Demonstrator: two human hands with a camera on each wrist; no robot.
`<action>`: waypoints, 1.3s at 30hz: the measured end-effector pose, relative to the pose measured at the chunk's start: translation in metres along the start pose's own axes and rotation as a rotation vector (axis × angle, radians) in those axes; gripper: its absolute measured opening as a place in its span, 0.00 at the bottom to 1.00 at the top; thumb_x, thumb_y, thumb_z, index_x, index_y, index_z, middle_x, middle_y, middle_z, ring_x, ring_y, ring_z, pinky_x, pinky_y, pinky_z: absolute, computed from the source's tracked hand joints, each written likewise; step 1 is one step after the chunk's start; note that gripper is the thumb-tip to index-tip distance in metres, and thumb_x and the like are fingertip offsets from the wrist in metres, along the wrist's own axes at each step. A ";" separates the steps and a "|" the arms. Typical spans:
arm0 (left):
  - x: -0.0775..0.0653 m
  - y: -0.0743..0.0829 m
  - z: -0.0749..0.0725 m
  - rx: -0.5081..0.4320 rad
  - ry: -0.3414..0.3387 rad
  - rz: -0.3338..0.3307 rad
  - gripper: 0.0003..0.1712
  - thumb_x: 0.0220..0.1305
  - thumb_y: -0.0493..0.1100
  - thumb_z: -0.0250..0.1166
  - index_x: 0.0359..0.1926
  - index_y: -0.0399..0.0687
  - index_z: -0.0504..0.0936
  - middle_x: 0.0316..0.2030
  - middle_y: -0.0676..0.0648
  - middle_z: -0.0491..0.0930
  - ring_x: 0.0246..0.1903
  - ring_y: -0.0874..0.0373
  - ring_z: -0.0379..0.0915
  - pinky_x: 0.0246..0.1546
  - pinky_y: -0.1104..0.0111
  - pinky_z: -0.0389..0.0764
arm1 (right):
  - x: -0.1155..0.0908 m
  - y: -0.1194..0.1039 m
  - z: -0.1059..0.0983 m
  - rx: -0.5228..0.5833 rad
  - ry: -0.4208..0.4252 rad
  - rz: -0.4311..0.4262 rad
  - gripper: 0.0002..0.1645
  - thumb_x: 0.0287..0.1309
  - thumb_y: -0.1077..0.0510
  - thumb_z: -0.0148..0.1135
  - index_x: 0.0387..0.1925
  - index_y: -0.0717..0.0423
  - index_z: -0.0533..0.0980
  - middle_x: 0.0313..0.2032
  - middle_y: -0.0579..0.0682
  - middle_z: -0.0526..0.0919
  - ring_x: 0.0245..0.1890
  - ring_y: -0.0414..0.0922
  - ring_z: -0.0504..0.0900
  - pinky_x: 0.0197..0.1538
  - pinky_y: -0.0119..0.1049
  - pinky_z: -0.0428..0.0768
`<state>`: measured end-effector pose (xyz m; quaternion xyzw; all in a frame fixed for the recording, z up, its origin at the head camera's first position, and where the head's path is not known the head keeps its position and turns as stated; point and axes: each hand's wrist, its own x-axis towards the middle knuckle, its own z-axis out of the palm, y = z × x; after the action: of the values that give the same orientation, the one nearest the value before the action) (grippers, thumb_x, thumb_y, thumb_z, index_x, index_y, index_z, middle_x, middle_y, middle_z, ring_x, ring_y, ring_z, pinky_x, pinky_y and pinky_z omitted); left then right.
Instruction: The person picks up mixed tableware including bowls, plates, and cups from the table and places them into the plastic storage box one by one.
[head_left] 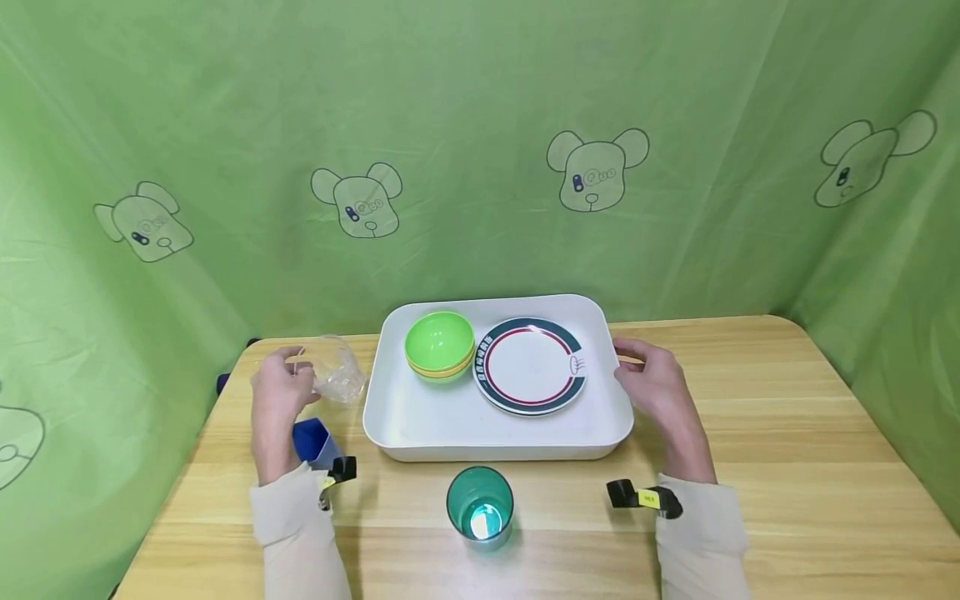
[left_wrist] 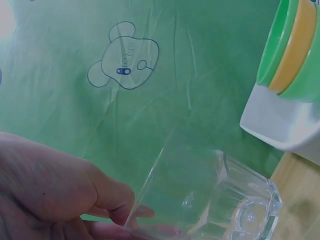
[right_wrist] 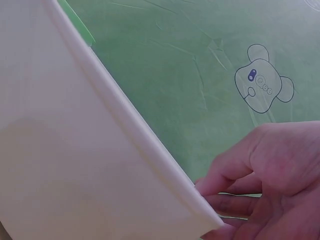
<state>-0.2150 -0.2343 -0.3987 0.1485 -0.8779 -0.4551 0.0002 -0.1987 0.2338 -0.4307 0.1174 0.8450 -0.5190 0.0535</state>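
Note:
A clear glass cup [head_left: 337, 371], tilted with its thick base to the right, is pinched near its mouth by my left hand [head_left: 283, 390]. In the left wrist view the clear glass cup [left_wrist: 215, 195] has an angular base, and some fingers show through its wall. My right hand [head_left: 654, 379] grips the right edge of the white tray [head_left: 427, 433]; in the right wrist view the thumb and fingers of the right hand [right_wrist: 270, 175] meet at the tray's rim [right_wrist: 165, 162]. On the tray lie stacked green and yellow bowls [head_left: 439, 343] and a white plate [head_left: 528, 367] with a dark green and red border.
A teal cup [head_left: 480, 504] stands in front of the tray. Partly behind my left wrist is a blue cup [head_left: 315, 442]. The wooden table [head_left: 787, 450] extends to the right, and a green curtain [head_left: 480, 125] hangs behind.

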 end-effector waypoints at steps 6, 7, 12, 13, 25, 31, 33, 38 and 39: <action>-0.006 0.004 -0.003 -0.029 0.054 0.051 0.27 0.72 0.33 0.49 0.69 0.27 0.68 0.58 0.24 0.76 0.45 0.35 0.84 0.35 0.65 0.89 | -0.001 0.000 0.000 0.004 -0.002 0.002 0.35 0.68 0.64 0.49 0.75 0.63 0.63 0.67 0.68 0.72 0.63 0.61 0.75 0.65 0.53 0.76; -0.007 0.005 -0.004 -0.036 0.061 0.056 0.26 0.72 0.33 0.49 0.68 0.26 0.69 0.58 0.24 0.77 0.45 0.35 0.84 0.36 0.64 0.89 | -0.001 0.000 0.000 0.003 -0.001 -0.001 0.34 0.68 0.64 0.49 0.75 0.63 0.63 0.67 0.68 0.72 0.63 0.61 0.75 0.65 0.53 0.76; -0.014 0.012 -0.008 -0.096 0.107 0.070 0.25 0.71 0.33 0.51 0.66 0.26 0.72 0.57 0.25 0.78 0.50 0.34 0.82 0.35 0.66 0.88 | -0.001 0.000 0.000 -0.004 0.000 -0.012 0.34 0.67 0.65 0.49 0.75 0.64 0.64 0.67 0.68 0.72 0.63 0.61 0.75 0.65 0.53 0.76; -0.016 0.013 -0.008 -0.105 0.113 0.071 0.24 0.71 0.32 0.52 0.66 0.27 0.72 0.57 0.26 0.78 0.51 0.34 0.82 0.35 0.67 0.88 | -0.001 0.000 0.000 -0.006 0.002 -0.013 0.34 0.67 0.65 0.49 0.75 0.64 0.64 0.67 0.68 0.72 0.63 0.61 0.75 0.65 0.53 0.76; -0.022 0.025 -0.007 -0.186 0.102 0.144 0.23 0.72 0.33 0.57 0.64 0.27 0.74 0.54 0.29 0.81 0.53 0.38 0.81 0.34 0.69 0.88 | -0.001 0.001 0.001 -0.016 0.008 -0.010 0.34 0.68 0.65 0.48 0.75 0.63 0.63 0.69 0.66 0.70 0.63 0.61 0.74 0.65 0.54 0.75; -0.025 0.030 -0.004 -0.175 0.051 0.182 0.22 0.73 0.33 0.56 0.64 0.28 0.74 0.54 0.28 0.81 0.53 0.37 0.81 0.35 0.69 0.88 | 0.000 0.002 0.000 -0.015 0.010 -0.013 0.34 0.68 0.65 0.47 0.75 0.63 0.63 0.69 0.66 0.70 0.63 0.62 0.74 0.65 0.55 0.75; -0.025 0.031 -0.003 -0.167 0.036 0.195 0.22 0.73 0.33 0.55 0.64 0.27 0.74 0.54 0.28 0.81 0.53 0.37 0.81 0.35 0.69 0.88 | 0.000 0.002 0.000 -0.018 0.009 -0.020 0.34 0.68 0.65 0.47 0.75 0.64 0.63 0.69 0.66 0.70 0.63 0.62 0.74 0.65 0.54 0.75; -0.027 0.036 0.001 -0.167 0.004 0.207 0.21 0.73 0.33 0.54 0.63 0.27 0.75 0.54 0.29 0.82 0.53 0.38 0.82 0.34 0.69 0.88 | -0.001 0.001 0.001 -0.013 0.006 -0.028 0.34 0.68 0.64 0.47 0.75 0.64 0.63 0.69 0.67 0.70 0.63 0.63 0.74 0.65 0.54 0.75; -0.027 0.037 0.002 -0.169 -0.004 0.206 0.21 0.73 0.33 0.54 0.63 0.28 0.75 0.54 0.29 0.82 0.53 0.38 0.82 0.34 0.69 0.88 | -0.001 0.000 0.001 -0.010 0.005 -0.027 0.34 0.69 0.63 0.47 0.75 0.64 0.63 0.69 0.67 0.70 0.63 0.63 0.74 0.66 0.54 0.75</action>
<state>-0.1991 -0.2060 -0.3664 0.0563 -0.8469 -0.5255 0.0578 -0.1974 0.2329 -0.4306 0.1072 0.8491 -0.5152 0.0450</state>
